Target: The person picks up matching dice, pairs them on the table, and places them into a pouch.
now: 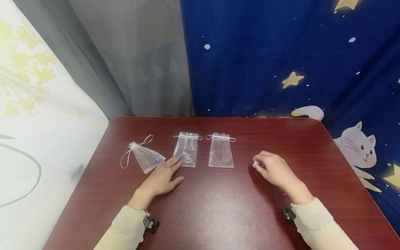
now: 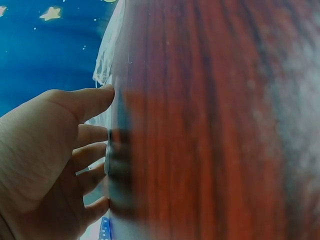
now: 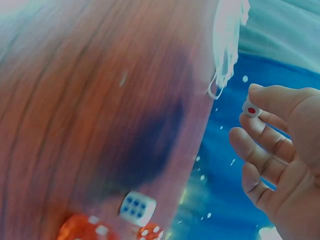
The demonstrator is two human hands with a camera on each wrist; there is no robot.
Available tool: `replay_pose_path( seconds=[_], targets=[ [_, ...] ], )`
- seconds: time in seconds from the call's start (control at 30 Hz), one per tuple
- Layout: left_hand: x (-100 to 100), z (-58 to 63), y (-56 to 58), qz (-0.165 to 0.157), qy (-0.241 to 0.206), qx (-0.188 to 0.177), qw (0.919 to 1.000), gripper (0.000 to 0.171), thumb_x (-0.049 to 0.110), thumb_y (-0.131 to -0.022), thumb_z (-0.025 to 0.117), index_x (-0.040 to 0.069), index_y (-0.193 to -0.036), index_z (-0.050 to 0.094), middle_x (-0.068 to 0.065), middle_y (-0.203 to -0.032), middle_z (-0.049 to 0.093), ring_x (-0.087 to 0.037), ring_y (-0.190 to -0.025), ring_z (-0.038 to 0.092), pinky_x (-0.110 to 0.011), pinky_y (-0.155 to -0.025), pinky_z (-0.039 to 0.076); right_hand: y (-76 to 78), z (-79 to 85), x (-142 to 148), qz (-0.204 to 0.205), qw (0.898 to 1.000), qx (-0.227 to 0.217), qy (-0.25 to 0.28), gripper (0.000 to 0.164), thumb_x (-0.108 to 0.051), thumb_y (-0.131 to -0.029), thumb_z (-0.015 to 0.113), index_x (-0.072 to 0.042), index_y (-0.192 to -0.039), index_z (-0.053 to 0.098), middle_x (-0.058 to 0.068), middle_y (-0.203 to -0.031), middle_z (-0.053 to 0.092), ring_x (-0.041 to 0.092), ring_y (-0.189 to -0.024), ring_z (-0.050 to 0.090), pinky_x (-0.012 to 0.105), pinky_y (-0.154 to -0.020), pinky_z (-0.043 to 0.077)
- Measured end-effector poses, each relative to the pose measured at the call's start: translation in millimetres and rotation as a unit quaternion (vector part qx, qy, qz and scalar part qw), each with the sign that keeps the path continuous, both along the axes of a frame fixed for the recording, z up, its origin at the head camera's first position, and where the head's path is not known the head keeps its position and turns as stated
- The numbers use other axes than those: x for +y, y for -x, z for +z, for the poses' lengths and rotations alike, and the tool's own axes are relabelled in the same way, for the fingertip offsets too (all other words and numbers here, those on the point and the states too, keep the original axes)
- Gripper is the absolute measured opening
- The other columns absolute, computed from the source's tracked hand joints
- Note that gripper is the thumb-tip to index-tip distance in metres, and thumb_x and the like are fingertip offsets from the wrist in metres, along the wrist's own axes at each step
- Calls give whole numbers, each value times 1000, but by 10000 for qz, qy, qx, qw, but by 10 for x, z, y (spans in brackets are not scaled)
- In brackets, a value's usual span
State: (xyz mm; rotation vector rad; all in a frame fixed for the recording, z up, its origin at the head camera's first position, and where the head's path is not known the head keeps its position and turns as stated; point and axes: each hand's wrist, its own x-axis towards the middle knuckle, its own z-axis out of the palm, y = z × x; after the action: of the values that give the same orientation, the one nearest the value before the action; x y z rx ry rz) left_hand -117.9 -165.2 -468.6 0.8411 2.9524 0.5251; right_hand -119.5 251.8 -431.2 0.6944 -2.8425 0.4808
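Observation:
In the head view my right hand (image 1: 275, 170), raised over the table's right side, pinches a white die (image 1: 256, 162). The right wrist view shows that die (image 3: 251, 108) between thumb and finger, a red pip facing the camera. My left hand (image 1: 162, 177) lies with fingers extended, its fingertips on the lower left corner of the middle organza bag (image 1: 189, 152). Left of it is a drawn-in organza bag (image 1: 143, 156) with blue dice (image 1: 156, 161) inside. Another flat organza bag (image 1: 221, 152) lies between the hands.
On the table near my right wrist are red dice (image 3: 85, 229) and another white die (image 3: 137, 208) with blue pips; the head view shows red (image 1: 284, 194) beside the forearm. A blue curtain (image 1: 250, 59) and a grey one (image 1: 140, 62) hang behind the table (image 1: 212, 208).

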Motion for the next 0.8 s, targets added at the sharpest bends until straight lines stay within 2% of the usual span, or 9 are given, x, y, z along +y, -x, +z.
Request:
replay_pose_path(
  seconds=[0.37, 0.63, 0.8],
  targets=[
    [-11, -18, 4, -13, 29, 59, 10000, 64, 35, -96, 67, -4, -145, 51, -19, -157, 41, -35, -146, 36, -59, -116, 28, 6, 107, -336, 558, 9978, 239, 272, 14, -13, -87, 78, -8, -100, 75, -4, -93, 69, 19, -80, 68, 44, -71, 55],
    [-8, -10, -4, 11, 5, 38, 10000, 64, 35, -96, 67, -4, -145, 52, -19, -157, 41, -35, -146, 36, -59, -116, 28, 19, 161, -540, 787, 9962, 313, 206, 16, -14, -87, 79, -7, -101, 75, -2, -93, 69, 17, -74, 65, 44, -72, 54],
    [-5, -3, -10, 14, -18, 43, 10000, 64, 35, -96, 68, -4, -144, 52, -19, -156, 42, -35, -146, 37, -58, -116, 28, 26, 184, -639, 929, 9948, 357, 195, 19, -14, -86, 80, -6, -103, 76, 0, -95, 70, 19, -77, 68, 46, -75, 55]
  ],
)
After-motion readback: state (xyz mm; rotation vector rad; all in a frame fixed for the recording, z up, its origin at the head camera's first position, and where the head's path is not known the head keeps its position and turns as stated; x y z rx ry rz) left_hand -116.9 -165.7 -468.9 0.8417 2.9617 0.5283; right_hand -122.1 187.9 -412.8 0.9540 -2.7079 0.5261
